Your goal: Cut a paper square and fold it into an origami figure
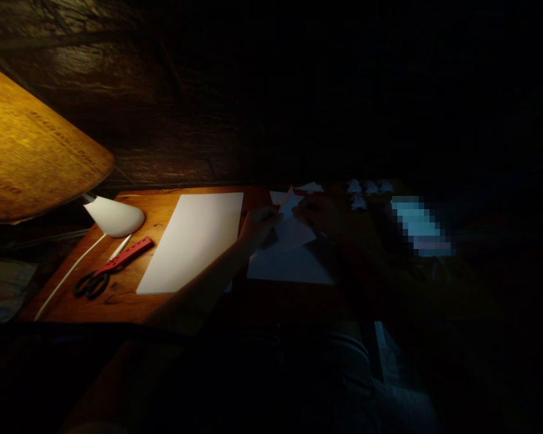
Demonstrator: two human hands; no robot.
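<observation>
My left hand (259, 222) pinches the left edge of a small folded piece of white paper (292, 226) held over a wooden table (163, 205). My right hand (319, 214) is in deep shadow and grips the same paper from the right side. A flat white sheet (289, 265) lies under the folded paper. A larger white sheet (192, 241) lies to the left of my left forearm.
A lit lamp shade (31, 154) glows at the left, its white base (115, 216) and cord on the table. Black-handled scissors (93, 283) and a red ruler (127, 256) lie near it. Small folded paper figures (366, 190) sit at the back right. Paper scraps (310, 188) lie behind my hands.
</observation>
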